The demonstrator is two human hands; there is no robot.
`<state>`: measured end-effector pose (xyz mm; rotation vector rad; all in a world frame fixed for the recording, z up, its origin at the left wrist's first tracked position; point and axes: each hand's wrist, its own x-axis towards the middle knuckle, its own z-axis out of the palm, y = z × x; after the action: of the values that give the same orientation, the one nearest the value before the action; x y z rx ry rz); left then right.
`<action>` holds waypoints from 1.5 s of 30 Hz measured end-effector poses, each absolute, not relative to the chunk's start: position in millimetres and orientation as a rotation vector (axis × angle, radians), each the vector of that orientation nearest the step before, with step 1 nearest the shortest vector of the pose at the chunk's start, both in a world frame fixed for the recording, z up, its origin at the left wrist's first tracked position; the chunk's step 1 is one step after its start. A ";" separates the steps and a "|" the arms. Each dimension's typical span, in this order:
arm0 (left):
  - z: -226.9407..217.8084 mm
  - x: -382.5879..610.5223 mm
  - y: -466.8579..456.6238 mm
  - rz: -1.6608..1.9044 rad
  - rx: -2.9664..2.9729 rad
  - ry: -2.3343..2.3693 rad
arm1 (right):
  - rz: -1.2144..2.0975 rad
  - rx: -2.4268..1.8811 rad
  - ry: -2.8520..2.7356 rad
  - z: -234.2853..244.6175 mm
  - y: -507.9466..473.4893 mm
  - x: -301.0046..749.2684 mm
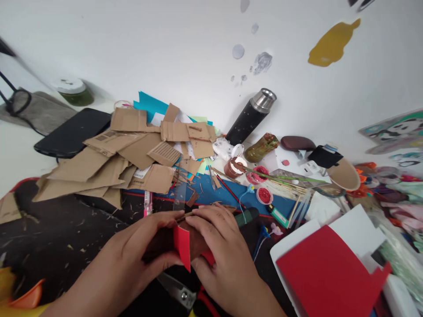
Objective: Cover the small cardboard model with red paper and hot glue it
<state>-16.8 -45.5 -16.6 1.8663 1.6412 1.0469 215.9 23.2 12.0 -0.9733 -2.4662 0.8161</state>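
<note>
Gripping the red paper, the left hand should press lightly, while the right hand, clasping the brown piece, should brace it above the near scissors.

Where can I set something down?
Probably the black mat left of the left hand, in front of cardboard pieces, though scraps dot it; also white desk between grey cloth and mat. It's crowded around the red paper.

White wall bearing grey spots, a mustard patch; soft light.
</note>
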 end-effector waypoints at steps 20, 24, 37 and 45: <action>-21.7 -21.9 -39.8 0.793 1.645 1.658 | 0.855 -1.011 -2.431 14.7 26.9 207.8; -21.8 -22.9 -37.3 0.757 1.662 1.676 | 0.847 -0.999 -2.453 14.5 27.3 207.3; -11.0 -16.1 -29.5 0.889 1.598 1.719 | 0.832 -1.069 -2.390 16.9 33.2 205.3; -8.3 -14.9 -20.9 0.849 1.533 1.737 | 0.781 -1.122 -2.464 19.9 36.6 201.2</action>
<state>-14.9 -20.9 -8.3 1.5333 1.7374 0.8491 201.2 36.6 19.9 -1.1219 -2.4639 0.7811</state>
